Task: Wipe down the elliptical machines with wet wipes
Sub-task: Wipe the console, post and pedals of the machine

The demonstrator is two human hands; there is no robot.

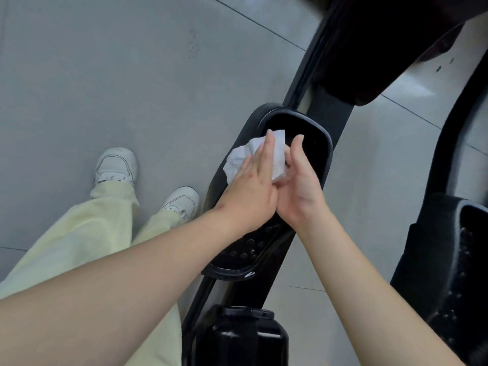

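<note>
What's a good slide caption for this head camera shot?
Over an elliptical's black pedal, the left hand presses a wet wipe against the right hand.

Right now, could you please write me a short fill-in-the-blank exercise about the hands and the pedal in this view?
1. The left hand lies flat on the wipe, whose colour is ____.
2. The right hand grips the wipe at its edge, over a pedal coloured ____.
3. A second pedal shows at the view's ____ edge.
4. ____ shoes stand on the floor.
Missing words: white; black; right; two.
</note>
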